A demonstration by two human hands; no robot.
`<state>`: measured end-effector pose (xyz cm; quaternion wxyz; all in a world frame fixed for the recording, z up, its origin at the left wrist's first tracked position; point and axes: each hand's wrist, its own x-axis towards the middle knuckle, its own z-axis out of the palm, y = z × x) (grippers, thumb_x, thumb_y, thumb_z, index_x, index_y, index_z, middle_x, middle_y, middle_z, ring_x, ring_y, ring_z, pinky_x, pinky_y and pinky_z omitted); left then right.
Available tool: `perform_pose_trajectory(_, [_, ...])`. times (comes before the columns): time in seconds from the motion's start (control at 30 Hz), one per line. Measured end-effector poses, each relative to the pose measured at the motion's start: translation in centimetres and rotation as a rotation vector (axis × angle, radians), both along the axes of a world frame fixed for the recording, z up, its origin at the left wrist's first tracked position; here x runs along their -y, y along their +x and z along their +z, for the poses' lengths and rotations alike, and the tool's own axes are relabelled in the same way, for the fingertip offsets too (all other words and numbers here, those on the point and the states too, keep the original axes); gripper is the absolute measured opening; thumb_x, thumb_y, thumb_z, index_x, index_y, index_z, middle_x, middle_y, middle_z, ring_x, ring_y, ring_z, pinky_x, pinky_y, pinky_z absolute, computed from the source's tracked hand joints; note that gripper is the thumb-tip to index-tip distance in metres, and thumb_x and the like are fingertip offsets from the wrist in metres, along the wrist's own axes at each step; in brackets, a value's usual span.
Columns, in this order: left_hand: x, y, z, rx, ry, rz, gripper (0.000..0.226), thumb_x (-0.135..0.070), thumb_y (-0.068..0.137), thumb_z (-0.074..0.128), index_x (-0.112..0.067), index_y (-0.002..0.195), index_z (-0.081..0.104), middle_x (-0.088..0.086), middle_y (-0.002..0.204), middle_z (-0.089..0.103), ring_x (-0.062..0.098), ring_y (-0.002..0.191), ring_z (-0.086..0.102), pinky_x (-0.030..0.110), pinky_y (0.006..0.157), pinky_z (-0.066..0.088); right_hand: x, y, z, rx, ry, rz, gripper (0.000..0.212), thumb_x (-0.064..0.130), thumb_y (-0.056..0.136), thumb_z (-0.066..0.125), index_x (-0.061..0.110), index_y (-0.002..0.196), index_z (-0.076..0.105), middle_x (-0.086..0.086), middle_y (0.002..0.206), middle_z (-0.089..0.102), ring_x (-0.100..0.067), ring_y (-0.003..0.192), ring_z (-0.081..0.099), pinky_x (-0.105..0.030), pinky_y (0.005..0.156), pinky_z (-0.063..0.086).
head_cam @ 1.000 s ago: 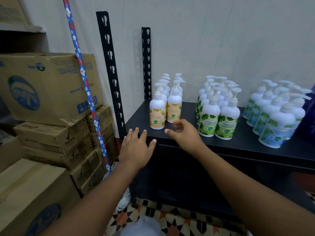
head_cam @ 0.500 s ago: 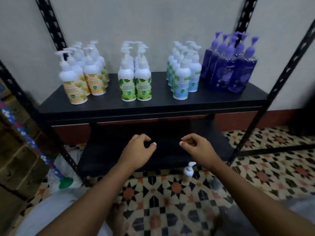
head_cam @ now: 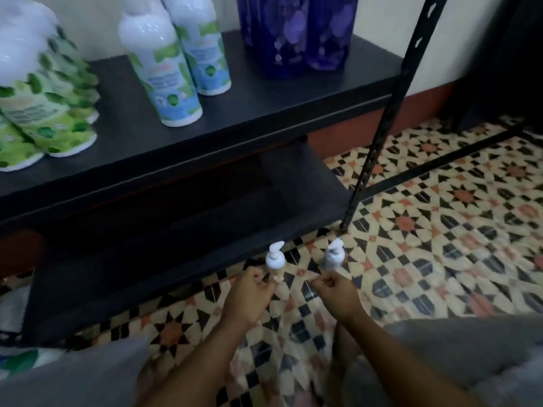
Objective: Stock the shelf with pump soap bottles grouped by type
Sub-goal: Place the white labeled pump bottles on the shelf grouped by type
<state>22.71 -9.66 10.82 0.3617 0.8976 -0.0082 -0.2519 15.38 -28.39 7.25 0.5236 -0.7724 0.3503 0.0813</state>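
Head cam: L hand [head_cam: 249, 298] curled at base of a white pump bottle [head_cam: 275, 258] on the tiled floor [head_cam: 440, 230], fingers half closed, hold unclear w/ blur. R hand [head_cam: 338, 295] likewise just below 2nd bottle [head_cam: 334, 255]. Shelf [head_cam: 264, 95] above holds green [head_cam: 50, 113], blue [head_cam: 170, 77], purple bottles [head_cam: 296, 33] in groups

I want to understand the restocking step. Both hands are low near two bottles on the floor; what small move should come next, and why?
Probably close the left hand on the left pump bottle and the right hand on the right pump bottle, then lift. Both bottles stand on the tiled floor at the fingertips; whether they are gripped yet is unclear.
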Motion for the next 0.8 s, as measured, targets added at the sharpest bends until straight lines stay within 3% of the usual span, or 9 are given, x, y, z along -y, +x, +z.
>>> perform_pose_trajectory(0.13, [2.7,1.8,-4.8,-0.085,-0.035,0.078,0.044,-0.044,0.091,0.071,-0.018,0.122,0.054,-0.009,0.095,0.062,0.012,0.093,0.063,0.031,0.086,0.053,1.6,1.5,-4.5,-0.114,0.019,-0.112,0.037,0.045,0.091,0.068,0.017,0.114,0.060,-0.003,0.103,0.069,-0.022,0.096,0.066,-0.039,0.088,0.054])
perform_pose_trajectory(0.27, [4.8,3.6,-9.5,-0.094,0.002,0.151,0.051,-0.052,0.084,0.075,-0.023,0.119,0.053,-0.002,0.109,0.067,0.020,0.100,0.066,0.034,0.081,0.051,3.3,3.7,-8.0,-0.088,0.028,-0.302,0.063,0.040,0.087,0.076,0.014,0.136,0.047,-0.009,0.120,0.065,-0.026,0.100,0.067,-0.048,0.090,0.057])
perform_pose_trajectory(0.37, [5.6,5.0,-12.9,-0.069,0.049,0.202,0.055,-0.062,0.077,0.075,-0.019,0.107,0.059,0.002,0.103,0.069,0.024,0.095,0.068,0.035,0.077,0.053,4.4,4.9,-9.6,-0.065,0.003,-0.383,0.077,0.038,0.084,0.080,0.017,0.145,0.038,-0.010,0.137,0.051,-0.027,0.118,0.055,-0.036,0.096,0.047])
perform_pose_trajectory(0.43, [6.1,5.8,-14.7,-0.058,0.086,0.216,0.064,-0.066,0.072,0.074,-0.018,0.110,0.060,0.004,0.106,0.068,0.027,0.099,0.067,0.041,0.081,0.056,4.9,5.5,-10.7,-0.058,-0.025,-0.378,0.084,0.038,0.083,0.081,0.021,0.151,0.033,-0.012,0.144,0.043,-0.029,0.127,0.049,-0.034,0.098,0.040])
perform_pose_trajectory(0.6, [7.5,7.5,-15.9,-0.125,0.107,0.260,0.073,-0.047,0.075,0.083,-0.016,0.134,0.051,0.009,0.129,0.061,0.035,0.117,0.059,0.046,0.096,0.052,6.7,7.0,-12.4,-0.092,-0.040,-0.294,0.091,0.042,0.084,0.079,0.029,0.156,0.024,-0.015,0.141,0.041,-0.031,0.121,0.052,-0.036,0.095,0.042])
perform_pose_trajectory(0.7, [7.8,8.3,-16.5,-0.134,0.100,0.267,0.071,-0.040,0.076,0.085,-0.016,0.134,0.052,0.011,0.131,0.063,0.036,0.119,0.059,0.045,0.098,0.051,7.6,7.6,-12.5,-0.116,-0.066,-0.223,0.077,0.037,0.087,0.077,0.027,0.150,0.034,-0.012,0.128,0.045,-0.022,0.100,0.047,-0.030,0.083,0.040])
perform_pose_trajectory(0.8, [7.7,8.2,-16.1,-0.137,0.098,0.279,0.067,-0.038,0.077,0.085,-0.016,0.132,0.054,0.009,0.130,0.065,0.035,0.118,0.060,0.041,0.096,0.051,7.4,7.4,-12.5,-0.122,-0.091,-0.212,0.071,0.038,0.086,0.078,0.022,0.145,0.041,-0.009,0.120,0.048,-0.021,0.097,0.047,-0.032,0.079,0.041])
